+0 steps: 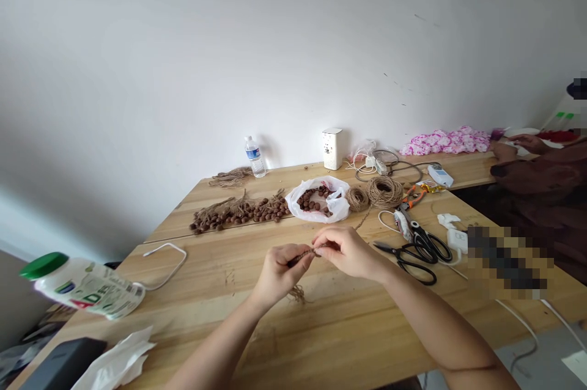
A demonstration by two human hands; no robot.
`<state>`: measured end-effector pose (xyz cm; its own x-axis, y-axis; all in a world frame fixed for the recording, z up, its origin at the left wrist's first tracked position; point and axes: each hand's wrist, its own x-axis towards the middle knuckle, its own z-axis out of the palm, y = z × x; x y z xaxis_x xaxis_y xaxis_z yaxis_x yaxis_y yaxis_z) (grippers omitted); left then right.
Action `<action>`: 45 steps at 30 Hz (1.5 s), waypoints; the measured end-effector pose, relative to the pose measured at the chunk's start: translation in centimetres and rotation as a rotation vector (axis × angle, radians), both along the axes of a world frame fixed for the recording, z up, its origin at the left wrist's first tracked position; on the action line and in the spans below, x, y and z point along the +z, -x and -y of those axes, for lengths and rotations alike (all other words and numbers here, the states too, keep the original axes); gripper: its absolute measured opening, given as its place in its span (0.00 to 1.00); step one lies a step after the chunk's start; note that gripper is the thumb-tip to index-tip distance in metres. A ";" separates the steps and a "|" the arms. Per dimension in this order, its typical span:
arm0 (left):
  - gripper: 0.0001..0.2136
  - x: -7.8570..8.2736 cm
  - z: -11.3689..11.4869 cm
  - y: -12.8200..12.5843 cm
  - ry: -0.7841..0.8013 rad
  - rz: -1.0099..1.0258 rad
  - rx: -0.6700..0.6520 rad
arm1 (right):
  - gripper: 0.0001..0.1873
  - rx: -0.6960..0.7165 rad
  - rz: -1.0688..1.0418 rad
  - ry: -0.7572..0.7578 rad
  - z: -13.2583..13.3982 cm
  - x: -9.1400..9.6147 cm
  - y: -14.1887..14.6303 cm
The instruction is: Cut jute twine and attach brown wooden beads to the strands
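My left hand (280, 271) and my right hand (351, 250) meet above the middle of the wooden table (257, 347). Between their pinched fingertips runs a length of brown twine (306, 254) that looks twisted or braided. One strand (362, 220) of it leads up and away past my right hand, and a frayed tail (298, 293) hangs below my left. Just beyond the hands sits a white plastic bag (297, 209) with round brown nuts (312, 202) inside. Two twine rolls, a small one (357, 198) and a larger one (385, 192), stand beside the bag.
Nut bundles with twine stems (238, 211) lie at back left, near a water bottle (255, 158). Black scissors (413, 252), orange-handled pliers (415, 196) and cables lie right. A green-capped bottle (92, 286) lies left. Another person's arm (545, 173) rests at far right.
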<state>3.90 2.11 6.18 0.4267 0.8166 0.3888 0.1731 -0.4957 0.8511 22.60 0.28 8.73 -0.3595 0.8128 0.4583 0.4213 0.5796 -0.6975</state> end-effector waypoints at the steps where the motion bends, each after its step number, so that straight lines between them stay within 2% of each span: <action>1: 0.10 0.1 0.0 0.0 -0.006 -0.005 -0.002 | 0.04 -0.004 -0.010 0.078 0.0 -0.2 0.0; 4: 0.09 0.3 0.1 -0.1 -0.021 -0.004 -0.006 | 0.06 0.026 -0.075 0.307 -0.3 -0.8 -0.1; 6: 0.08 0.3 0.2 -0.1 -0.028 0.010 -0.003 | 0.06 0.050 -0.122 0.385 -0.4 -1.2 -0.2; 10: 0.08 0.1 0.2 0.0 -0.053 -0.001 -0.006 | 0.08 0.048 -0.154 0.420 -0.6 -1.2 -0.1; 16: 0.07 -0.3 0.1 0.4 -0.168 -0.071 0.026 | 0.08 0.022 -0.127 0.361 -0.6 -0.9 0.4; 19: 0.07 -0.2 -0.1 0.6 -0.184 -0.106 0.008 | 0.10 0.048 -0.160 0.431 -0.8 -1.1 0.3; 24: 0.08 0.0 -0.2 0.4 -0.078 -0.045 0.013 | 0.14 0.116 -0.185 0.615 -1.5 -1.5 -0.3; 26: 0.11 0.0 -0.3 0.3 -0.020 -0.011 0.031 | 0.14 0.141 -0.226 0.667 -1.7 -1.6 -0.4; 30: 0.22 0.2 -0.8 0.4 0.200 0.087 -0.052 | 0.14 0.100 -0.403 0.756 -2.4 -1.8 -0.4; 34: 0.22 0.4 -1.7 0.8 0.362 0.151 -0.112 | 0.17 0.065 -0.587 0.867 -3.3 -1.9 -1.1; 39: 0.18 0.4 -2.5 1.5 0.501 0.218 -0.184 | 0.19 0.059 -0.725 0.869 -4.1 -1.4 -2.6; 45: 0.16 0.6 -2.9 1.4 0.575 0.372 -0.114 | 0.18 0.027 -0.778 0.852 -4.1 -1.0 -2.8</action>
